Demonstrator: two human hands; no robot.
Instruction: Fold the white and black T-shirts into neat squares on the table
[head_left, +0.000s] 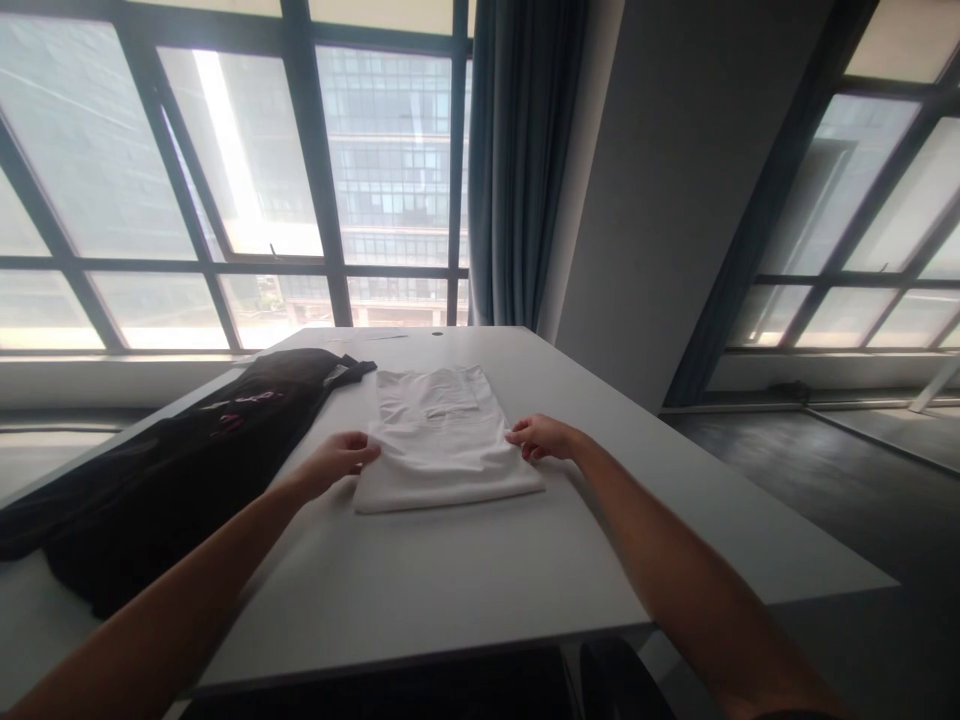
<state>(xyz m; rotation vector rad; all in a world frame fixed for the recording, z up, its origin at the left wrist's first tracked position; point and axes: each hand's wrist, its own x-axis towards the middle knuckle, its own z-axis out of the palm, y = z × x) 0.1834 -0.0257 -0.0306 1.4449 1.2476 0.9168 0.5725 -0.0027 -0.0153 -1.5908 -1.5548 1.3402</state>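
Note:
A white garment, seemingly a T-shirt point(450, 450), lies folded into a rough rectangle on the white table point(420, 590). Its near edge is a straight fold, while wrinkles and a smaller folded part show toward the far end. My left hand point(346, 455) pinches the cloth at its left side. On the opposite side, my right hand point(541, 438) grips the right edge between thumb and fingers. Both hands are at about the same distance along the cloth.
To the left, a black T-shirt point(187, 450) with a pinkish print is spread along the table. A dark chair point(615, 680) stands at the near edge. Windows, a blue-grey curtain point(517, 160) and a pillar point(645, 200) are behind the table.

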